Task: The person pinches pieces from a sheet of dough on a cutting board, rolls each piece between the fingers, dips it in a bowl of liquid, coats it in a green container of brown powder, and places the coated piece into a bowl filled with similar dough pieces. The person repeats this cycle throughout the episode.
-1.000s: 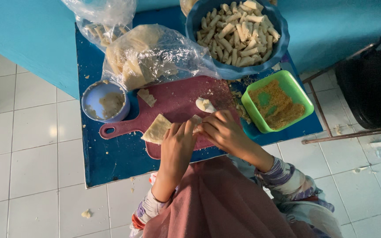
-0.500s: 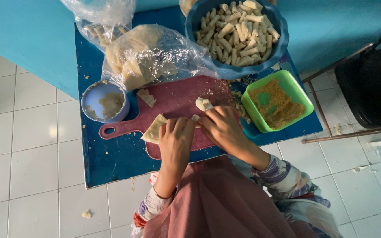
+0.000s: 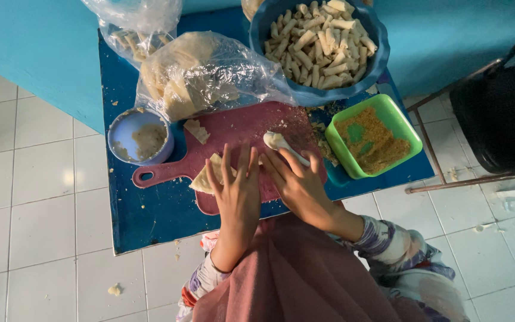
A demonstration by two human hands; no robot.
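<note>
While both hands [image 3: 269,191] press it, the wrapper [image 3: 211,176] lies beneath the fingers.

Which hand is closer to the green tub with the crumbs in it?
The right hand. It holds a white spoon on the pink cutting board, just beside the green tub. The left hand presses a pale wrapper farther away, toward the board's handle side.

Pale thin wrapper sheet [image 3: 213,176] flat under left hand [image 3: 238,194] fingers, corner poking out leftward. White spoon [image 3: 282,146] with filling lump, gripped in right hand [image 3: 299,185], bowl beyond fingertips.
</note>
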